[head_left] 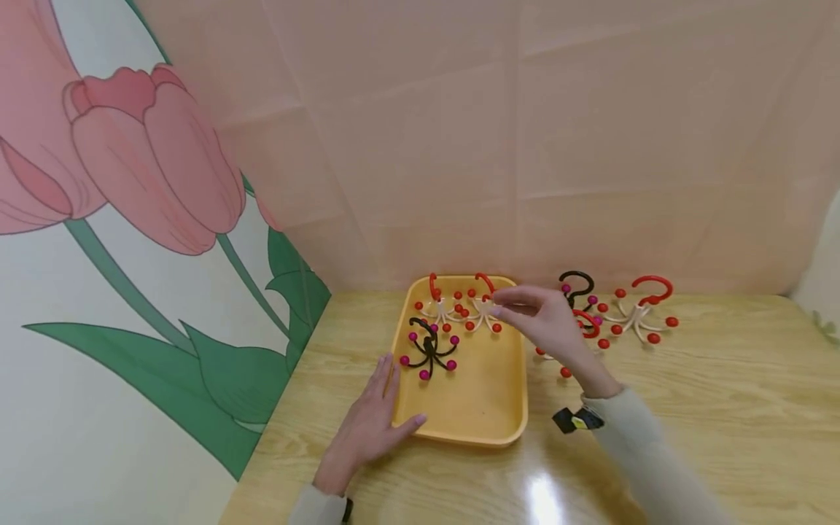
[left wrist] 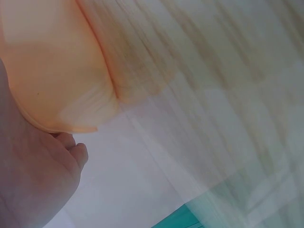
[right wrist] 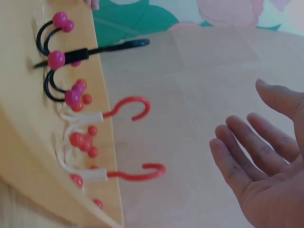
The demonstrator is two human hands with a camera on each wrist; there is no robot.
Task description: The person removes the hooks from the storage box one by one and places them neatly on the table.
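A yellow tray (head_left: 472,412) holds a black multi-armed hook hanger (head_left: 429,350) with magenta balls and two white hangers with red hooks and red balls, the left one (head_left: 441,315) and the right one (head_left: 483,315). My left hand (head_left: 364,426) rests along the tray's left wall, fingers fairly straight, thumb over the rim at the near corner. My right hand (head_left: 547,321) hovers above the tray's right rim, close to the right white hanger. In the right wrist view its fingers (right wrist: 254,154) are spread apart, hold nothing and are clear of the hooks.
Right of the tray stand a black hanger (head_left: 577,279), a white hanger with a red hook (head_left: 638,319), and another with a red hook (head_left: 588,324), partly hidden by my right forearm. A pink cloth backdrop (head_left: 459,146) and a tulip-printed wall (head_left: 151,153) bound the wooden table.
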